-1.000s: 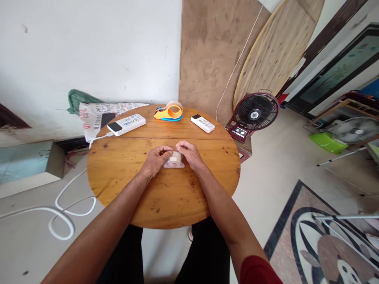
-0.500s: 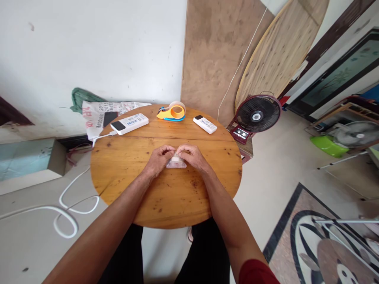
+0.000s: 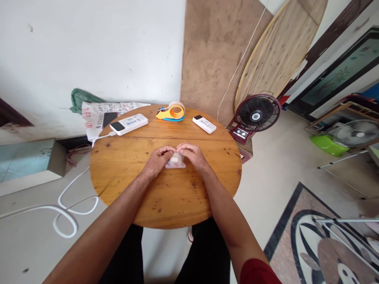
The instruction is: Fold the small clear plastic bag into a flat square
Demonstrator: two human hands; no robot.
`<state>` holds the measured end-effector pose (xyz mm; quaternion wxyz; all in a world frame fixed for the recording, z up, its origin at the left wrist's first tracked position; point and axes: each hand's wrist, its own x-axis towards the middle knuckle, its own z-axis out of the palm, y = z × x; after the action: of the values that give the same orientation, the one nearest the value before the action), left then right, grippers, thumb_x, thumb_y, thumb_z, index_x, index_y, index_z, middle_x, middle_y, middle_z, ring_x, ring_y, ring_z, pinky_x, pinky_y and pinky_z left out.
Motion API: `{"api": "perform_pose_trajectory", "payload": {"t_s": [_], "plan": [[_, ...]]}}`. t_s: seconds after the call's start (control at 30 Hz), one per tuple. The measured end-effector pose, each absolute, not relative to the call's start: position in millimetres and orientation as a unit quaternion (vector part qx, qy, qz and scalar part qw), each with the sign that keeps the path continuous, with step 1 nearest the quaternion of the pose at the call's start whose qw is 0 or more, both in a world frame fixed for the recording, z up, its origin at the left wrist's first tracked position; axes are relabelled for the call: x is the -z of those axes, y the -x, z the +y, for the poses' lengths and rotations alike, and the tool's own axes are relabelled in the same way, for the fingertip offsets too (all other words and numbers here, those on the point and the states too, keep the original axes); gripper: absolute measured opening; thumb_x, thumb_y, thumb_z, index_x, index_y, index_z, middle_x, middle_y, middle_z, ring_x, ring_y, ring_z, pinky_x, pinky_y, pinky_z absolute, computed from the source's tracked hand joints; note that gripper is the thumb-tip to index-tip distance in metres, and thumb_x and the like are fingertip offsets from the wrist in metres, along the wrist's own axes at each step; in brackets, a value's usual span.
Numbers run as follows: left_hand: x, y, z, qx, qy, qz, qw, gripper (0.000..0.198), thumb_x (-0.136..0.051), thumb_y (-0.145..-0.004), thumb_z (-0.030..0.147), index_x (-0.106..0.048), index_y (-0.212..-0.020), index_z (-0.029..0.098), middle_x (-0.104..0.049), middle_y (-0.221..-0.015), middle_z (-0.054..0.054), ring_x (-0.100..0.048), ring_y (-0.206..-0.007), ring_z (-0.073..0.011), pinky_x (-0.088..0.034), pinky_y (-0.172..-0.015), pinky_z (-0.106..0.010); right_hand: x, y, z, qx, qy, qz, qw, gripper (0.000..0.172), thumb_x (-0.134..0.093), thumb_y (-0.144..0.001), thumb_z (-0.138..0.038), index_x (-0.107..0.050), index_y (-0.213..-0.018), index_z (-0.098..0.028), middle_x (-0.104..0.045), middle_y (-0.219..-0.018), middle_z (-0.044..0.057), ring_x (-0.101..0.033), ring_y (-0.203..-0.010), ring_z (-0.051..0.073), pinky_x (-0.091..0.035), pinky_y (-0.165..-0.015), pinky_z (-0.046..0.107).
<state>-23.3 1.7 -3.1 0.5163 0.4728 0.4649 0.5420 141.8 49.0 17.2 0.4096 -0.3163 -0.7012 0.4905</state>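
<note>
A small clear plastic packet (image 3: 175, 161) with something pale inside lies on the round wooden table (image 3: 174, 197). My left hand (image 3: 160, 158) grips its left side, fingers pinched together. At the packet's upper right, my right hand (image 3: 193, 154) has its thumb and fingers closed on the far edge. The fingertips of both hands nearly meet there, and they hide the packet's far part. What exactly is inside cannot be made out.
Along the table's far side are a white power bank (image 3: 130, 124) with a cable, an orange and blue tape dispenser (image 3: 171, 112) and a second white power bank (image 3: 204, 124). A dark red fan (image 3: 255, 116) stands beyond the right edge.
My right hand's fingers have shifted slightly along the packet's far edge, so more of its top shows. My left hand keeps its hold.
</note>
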Motion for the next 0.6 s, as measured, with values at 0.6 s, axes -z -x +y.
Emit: {"api": "perform_pose_trajectory", "payload": {"t_s": [0.6], "plan": [[5.0,24.0,2.1,-0.544,-0.471,0.465,0.516,0.025,-0.067,-0.072,0.037,-0.069,-0.085,0.016,-0.060,-0.064,0.002,-0.048,-0.055,-0.0102,-0.036,-0.054,-0.023,-8.1,-132.1,47.7,-0.505,0.406,-0.655,0.390,0.023,-0.063,-0.073,-0.039,-0.063,-0.071,-0.016,-0.054,-0.063,-0.004,-0.045,-0.061,0.010,-0.035,-0.059,0.023]]}}
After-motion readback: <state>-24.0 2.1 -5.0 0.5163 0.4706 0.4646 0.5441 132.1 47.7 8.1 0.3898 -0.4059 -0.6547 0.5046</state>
